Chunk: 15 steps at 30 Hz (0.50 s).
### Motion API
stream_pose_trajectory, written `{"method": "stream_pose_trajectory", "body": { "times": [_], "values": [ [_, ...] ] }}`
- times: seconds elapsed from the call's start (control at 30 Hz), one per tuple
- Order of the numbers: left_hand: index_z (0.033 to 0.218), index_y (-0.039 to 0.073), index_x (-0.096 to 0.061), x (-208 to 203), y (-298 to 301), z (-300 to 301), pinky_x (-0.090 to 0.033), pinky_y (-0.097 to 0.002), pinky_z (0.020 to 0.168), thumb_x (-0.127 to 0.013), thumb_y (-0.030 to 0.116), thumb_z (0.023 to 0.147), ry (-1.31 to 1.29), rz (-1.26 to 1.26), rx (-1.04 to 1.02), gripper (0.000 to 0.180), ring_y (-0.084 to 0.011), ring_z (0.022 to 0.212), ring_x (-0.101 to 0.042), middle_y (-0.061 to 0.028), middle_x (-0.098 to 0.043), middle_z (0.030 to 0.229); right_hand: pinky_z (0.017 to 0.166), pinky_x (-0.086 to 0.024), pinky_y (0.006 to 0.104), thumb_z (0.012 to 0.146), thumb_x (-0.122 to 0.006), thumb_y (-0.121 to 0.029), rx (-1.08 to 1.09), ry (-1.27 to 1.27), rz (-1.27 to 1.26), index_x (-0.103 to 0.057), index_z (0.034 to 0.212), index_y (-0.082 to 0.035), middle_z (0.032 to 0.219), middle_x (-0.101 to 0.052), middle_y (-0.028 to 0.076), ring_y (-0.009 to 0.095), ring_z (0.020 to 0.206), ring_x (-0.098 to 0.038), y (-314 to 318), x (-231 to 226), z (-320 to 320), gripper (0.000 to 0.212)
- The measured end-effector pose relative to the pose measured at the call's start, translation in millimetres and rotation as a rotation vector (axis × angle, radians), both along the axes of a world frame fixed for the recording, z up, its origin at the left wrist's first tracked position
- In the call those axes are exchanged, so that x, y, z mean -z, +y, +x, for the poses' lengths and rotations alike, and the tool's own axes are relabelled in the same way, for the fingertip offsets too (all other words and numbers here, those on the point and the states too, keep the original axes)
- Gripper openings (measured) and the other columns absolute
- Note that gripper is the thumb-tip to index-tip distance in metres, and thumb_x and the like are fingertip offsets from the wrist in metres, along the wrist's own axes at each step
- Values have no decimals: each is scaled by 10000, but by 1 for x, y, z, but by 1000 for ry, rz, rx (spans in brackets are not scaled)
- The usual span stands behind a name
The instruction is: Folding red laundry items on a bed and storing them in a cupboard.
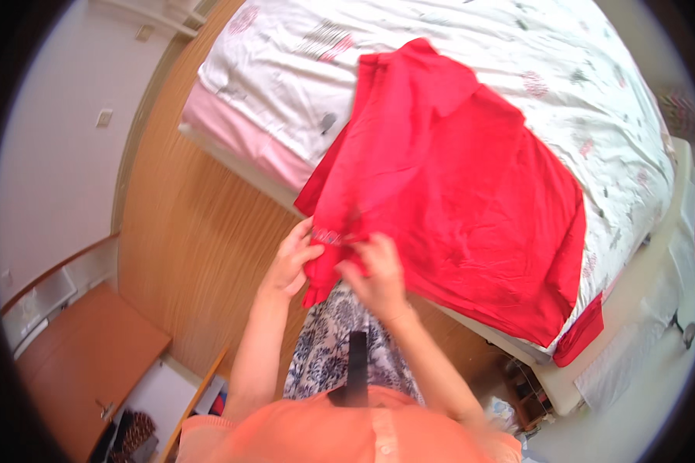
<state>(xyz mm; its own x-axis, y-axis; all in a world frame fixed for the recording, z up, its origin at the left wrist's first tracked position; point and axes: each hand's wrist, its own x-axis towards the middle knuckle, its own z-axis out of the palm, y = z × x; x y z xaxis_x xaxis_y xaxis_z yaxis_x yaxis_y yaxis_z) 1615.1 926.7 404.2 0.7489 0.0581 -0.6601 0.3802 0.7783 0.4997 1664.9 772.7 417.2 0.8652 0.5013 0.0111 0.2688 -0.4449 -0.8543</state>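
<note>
A large red garment (455, 185) lies spread on the bed, and its near left part hangs over the bed's edge toward me. My left hand (289, 261) has its fingers curled on the left side of that hanging part, which carries a small pale and dark pattern. On the other side of the same part is my right hand (377, 272), slightly blurred, with thumb and fingers closed on the cloth. Folds gather between the two hands, and the fingertips are partly hidden in them. At the far right corner a narrow red end of cloth (581, 332) droops over the bed's edge.
The bed (274, 85) has a white patterned sheet over a pink layer. Wooden floor (193, 224) runs along its left side. At the lower left stands a brown wooden cabinet (93, 351). A dark rack (523, 386) with items sits below the bed's near right corner.
</note>
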Motion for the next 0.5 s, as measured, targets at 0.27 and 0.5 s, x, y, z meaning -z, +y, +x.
{"method": "stream_pose_trajectory", "body": {
  "times": [0.27, 0.5],
  "values": [
    [1193, 43, -304, -16, -13, 8, -349, -299, 889, -481, 93, 801, -2, 72, 41, 433, -164, 1037, -424, -82, -430, 1126, 792, -398, 358, 613, -632, -110, -77, 29, -6, -433, 1063, 7, 1057, -409, 180, 318, 960, -430, 11, 2, -11, 507],
    [1218, 35, -286, -23, -34, 12, -334, -272, 884, -616, 86, 716, -98, 216, 165, 603, -126, 1052, -395, -64, -409, 1149, 733, -411, 342, 749, -501, -75, 138, 92, 141, -499, 928, 41, 904, -493, 169, 324, 838, -488, -1, 7, -5, 213]
  ]
}}
